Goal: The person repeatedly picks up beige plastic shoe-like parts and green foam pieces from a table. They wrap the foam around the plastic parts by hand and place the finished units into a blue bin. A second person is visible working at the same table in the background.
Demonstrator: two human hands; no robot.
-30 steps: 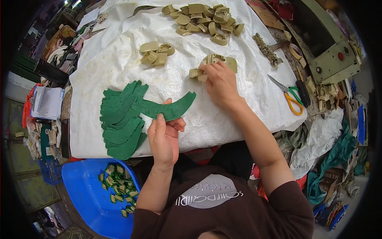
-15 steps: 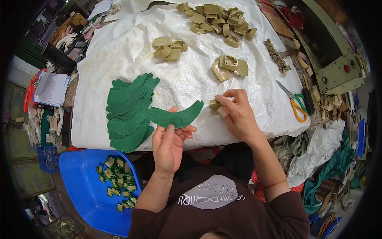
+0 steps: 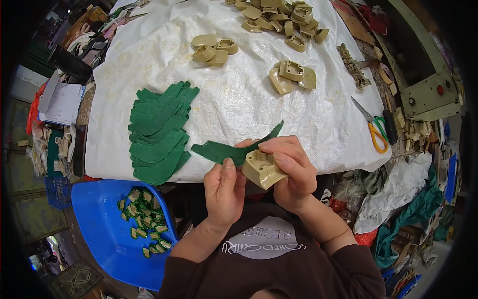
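Observation:
Just past the table's near edge, my left hand (image 3: pixel 223 193) pinches a curved green fabric strip (image 3: pixel 217 150) between thumb and fingers. My right hand (image 3: pixel 295 173) grips a beige plastic shoe heel (image 3: pixel 264 172), its hollow, holed side turned up. The strip runs behind the heel, and its far tip rises past my right fingertips. Whether the two are touching is hidden by my fingers. To the left lies an overlapping stack of green fabric strips (image 3: pixel 158 134). Two small groups of beige heels, one at centre-left (image 3: pixel 214 51) and one at centre-right (image 3: pixel 293 77), rest on the white sheet.
A larger heap of heels (image 3: pixel 284 20) lies at the far side of the white sheet (image 3: pixel 149 60). Scissors (image 3: pixel 372 124) with orange and green handles lie at the right edge. At lower left, a blue basin (image 3: pixel 99 224) holds several green-wrapped heels (image 3: pixel 144 219).
My right hand has picked up the heel from the table and brought it left to the strip. My left hand has drawn the strip away from the stack, closer to me.

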